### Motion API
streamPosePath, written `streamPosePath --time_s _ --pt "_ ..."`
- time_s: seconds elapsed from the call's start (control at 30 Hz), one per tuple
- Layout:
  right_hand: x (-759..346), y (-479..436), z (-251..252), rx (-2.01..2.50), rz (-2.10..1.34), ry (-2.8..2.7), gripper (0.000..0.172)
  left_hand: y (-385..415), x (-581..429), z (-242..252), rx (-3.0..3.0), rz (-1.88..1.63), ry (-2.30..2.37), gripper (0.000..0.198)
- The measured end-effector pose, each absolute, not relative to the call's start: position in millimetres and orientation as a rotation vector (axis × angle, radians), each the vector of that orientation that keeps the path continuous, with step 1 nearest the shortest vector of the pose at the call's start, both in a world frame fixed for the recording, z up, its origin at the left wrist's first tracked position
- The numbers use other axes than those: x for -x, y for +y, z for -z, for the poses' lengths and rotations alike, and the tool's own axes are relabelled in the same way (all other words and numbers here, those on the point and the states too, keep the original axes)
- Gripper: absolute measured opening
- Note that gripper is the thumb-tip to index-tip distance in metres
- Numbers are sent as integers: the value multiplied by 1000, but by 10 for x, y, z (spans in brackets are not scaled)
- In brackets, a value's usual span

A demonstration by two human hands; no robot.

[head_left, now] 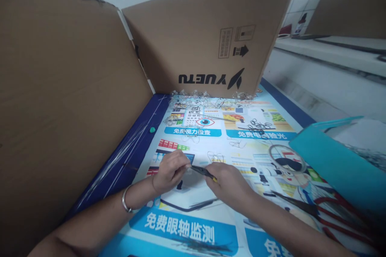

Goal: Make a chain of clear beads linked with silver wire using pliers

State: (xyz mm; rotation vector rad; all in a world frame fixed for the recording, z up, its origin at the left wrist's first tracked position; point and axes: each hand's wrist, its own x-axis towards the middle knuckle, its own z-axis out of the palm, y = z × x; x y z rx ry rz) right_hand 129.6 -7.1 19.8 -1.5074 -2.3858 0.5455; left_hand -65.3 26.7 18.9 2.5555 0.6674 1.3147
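Observation:
My right hand (227, 182) is wrapped around long-nose pliers (202, 170) with a yellow-and-black handle. The jaws point left and meet the fingertips of my left hand (171, 172). Those fingers are pinched together; whatever they hold is too small to make out. A silver bangle (125, 200) circles my left wrist. Just beyond both hands, bent wire loops (215, 156) lie on the printed table cover (193, 192). Thin straight dark wires (208, 245) are spread nearer to me. Red-handled scissors (319, 213) rest to the right, partly under my forearm.
Cardboard panels (72, 88) wall off the left and the back. Shiny wire pieces (196, 97) pile along the back panel, with dark wire loops (257, 125) nearby. A teal box (328, 148) holding dark wires stands right, beside a clear ring (271, 154). Pale strands (117, 154) lie along the left edge.

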Motion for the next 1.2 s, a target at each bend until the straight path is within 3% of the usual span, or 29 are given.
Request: streamPosePath --time_s 0.47,0.73,1.2 --pt "-1295 -58 -82 1472 -442 -2382 20 245 651 -115 -2309 -1366 820 13" --pt "-1324 -14 -98 1551 -486 -2311 16 326 634 -98 -2052 -1120 852 18" --pt "-1370 23 -51 1546 -495 -2248 19 344 623 -82 -1893 -1108 862 12"
